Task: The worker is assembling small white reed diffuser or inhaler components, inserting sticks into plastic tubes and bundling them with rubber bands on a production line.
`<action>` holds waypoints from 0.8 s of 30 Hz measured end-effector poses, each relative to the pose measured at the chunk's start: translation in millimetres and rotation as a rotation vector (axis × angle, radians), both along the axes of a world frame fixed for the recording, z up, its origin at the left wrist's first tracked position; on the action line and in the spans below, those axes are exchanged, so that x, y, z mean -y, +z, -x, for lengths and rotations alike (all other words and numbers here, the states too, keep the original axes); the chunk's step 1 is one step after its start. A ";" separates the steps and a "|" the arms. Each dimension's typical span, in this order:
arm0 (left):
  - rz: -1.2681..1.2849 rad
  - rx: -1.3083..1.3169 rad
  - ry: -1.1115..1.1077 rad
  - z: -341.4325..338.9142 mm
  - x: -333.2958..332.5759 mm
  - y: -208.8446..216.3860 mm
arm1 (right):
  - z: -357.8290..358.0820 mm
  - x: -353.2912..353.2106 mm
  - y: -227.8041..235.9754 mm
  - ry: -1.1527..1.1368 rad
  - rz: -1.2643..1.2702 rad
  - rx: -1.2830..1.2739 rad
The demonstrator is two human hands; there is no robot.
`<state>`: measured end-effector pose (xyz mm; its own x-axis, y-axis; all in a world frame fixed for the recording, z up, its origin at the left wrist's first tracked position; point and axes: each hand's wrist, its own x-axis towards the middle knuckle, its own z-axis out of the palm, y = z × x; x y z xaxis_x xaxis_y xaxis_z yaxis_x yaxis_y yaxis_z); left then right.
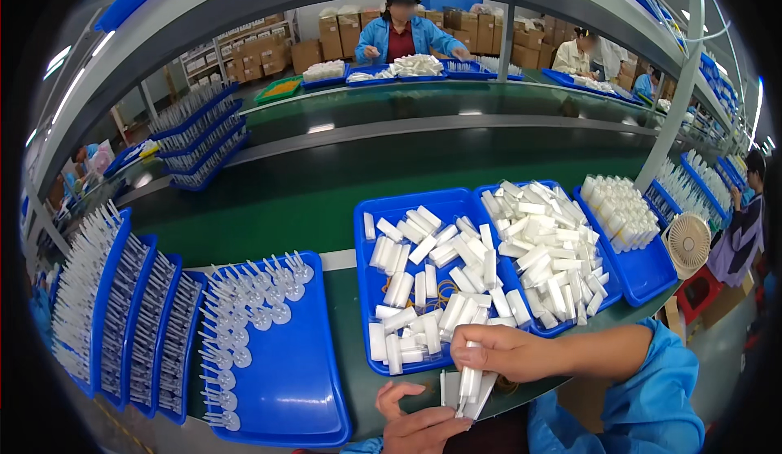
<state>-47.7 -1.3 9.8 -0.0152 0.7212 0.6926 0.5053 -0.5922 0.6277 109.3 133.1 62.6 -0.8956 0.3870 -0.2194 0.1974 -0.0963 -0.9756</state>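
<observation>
My right hand (501,351) is closed round a slim white piece with a clear casing (469,383), held upright over the table's front edge. My left hand (417,423) is just below, its fingertips pinched at the thin lower end of that piece while the index finger bends upward. More flat white pieces (486,390) lie beside and behind the held one, partly covered by my hands. Right behind my right hand is a blue tray (364,275) with many white blocks in clear sleeves (423,249) and some yellowish rubber bands (446,289).
To the left, a blue tray (301,372) holds rows of clear stemmed discs (281,314); tilted full trays (114,315) stand beyond it. Right are a heaped tray (554,250), a tray of upright white pieces (652,279) and a fan (688,240). A co-worker (399,38) sits across the green belt (326,173).
</observation>
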 end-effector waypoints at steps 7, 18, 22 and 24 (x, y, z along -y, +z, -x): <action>0.007 0.297 0.213 -8.3 3.7 -4.9 | 7.9 16.4 -8.4 0.068 -0.444 -0.093; 0.180 0.601 -0.038 -2.0 7.5 -14.4 | 62.8 -141.1 -34.9 -0.013 -1.725 0.297; 0.102 0.445 0.117 5.8 8.0 -8.9 | 68.7 -158.9 -51.3 0.154 -1.744 0.446; 0.106 0.388 0.262 6.1 5.3 -7.5 | 67.0 -156.8 -57.1 0.148 -1.679 0.485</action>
